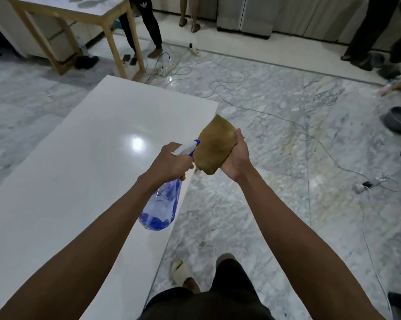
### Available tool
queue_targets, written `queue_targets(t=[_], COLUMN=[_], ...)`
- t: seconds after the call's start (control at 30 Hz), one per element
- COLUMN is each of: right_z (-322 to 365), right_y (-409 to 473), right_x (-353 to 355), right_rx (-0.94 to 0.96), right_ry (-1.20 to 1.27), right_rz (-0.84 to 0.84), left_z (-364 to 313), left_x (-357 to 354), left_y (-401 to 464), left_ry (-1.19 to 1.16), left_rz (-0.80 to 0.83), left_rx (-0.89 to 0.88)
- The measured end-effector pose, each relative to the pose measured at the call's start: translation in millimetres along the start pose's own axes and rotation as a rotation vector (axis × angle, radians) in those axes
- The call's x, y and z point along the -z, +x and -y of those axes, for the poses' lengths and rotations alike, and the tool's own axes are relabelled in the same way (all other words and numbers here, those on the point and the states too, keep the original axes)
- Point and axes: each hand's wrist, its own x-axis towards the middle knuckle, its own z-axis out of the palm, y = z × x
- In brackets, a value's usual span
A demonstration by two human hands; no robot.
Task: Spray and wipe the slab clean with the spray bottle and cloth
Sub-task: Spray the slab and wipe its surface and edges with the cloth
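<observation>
A glossy white slab (79, 158) stretches from the lower left toward the middle. My left hand (169, 161) grips the neck of a clear spray bottle (160, 206) holding blue liquid. Its white and blue nozzle points right, at the cloth. My right hand (236, 155) holds a folded tan cloth (214, 146) just past the slab's right edge, above the floor. Bottle and cloth are almost touching.
Marble floor (275, 158) lies to the right, crossed by cables (310, 135) and power strips (169, 68). A wooden table (116, 42) stands at the back left. Legs of several people stand along the far side and right edge. My own feet (181, 271) are beside the slab.
</observation>
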Motion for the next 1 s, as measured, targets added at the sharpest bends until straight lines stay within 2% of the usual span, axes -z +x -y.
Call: queue_targets(t=[0.27, 0.47, 0.6, 0.63, 0.77, 0.83, 0.9, 0.97, 1.0], right_z=[60, 61, 57, 61, 87, 87, 71, 43, 27], right_y=[116, 214, 287, 306, 383, 433, 473, 491, 497], right_x=[-3, 36, 60, 62, 56, 56, 51, 47, 50], right_rx=[-0.024, -0.185, -0.277, -0.222, 0.234, 0.339, 0.314, 0.224, 0.245], right_ry=[0.054, -0.118, -0.411, -0.456, -0.772, -0.909, -1.159, -1.388, -1.477], right_rz=[-0.022, -0.107, -0.273, -0.318, -0.384, -0.413, -0.383, -0.258, -0.220], left_z=[-37, -59, -66, -68, -71, -73, -74, -72, -70], left_x=[0, -8, -10, -10, -12, -14, -15, -19, -21], left_y=[127, 227, 296, 311, 363, 386, 405, 419, 425], left_ry=[-0.028, 0.044, 0.078, 0.088, 0.096, 0.090, 0.077, 0.070, 0.072], left_rz=[-0.034, -0.036, -0.049, -0.045, -0.032, -0.034, -0.047, -0.055, -0.053], left_rx=[0.116, 0.124, 0.151, 0.161, 0.181, 0.192, 0.195, 0.188, 0.186])
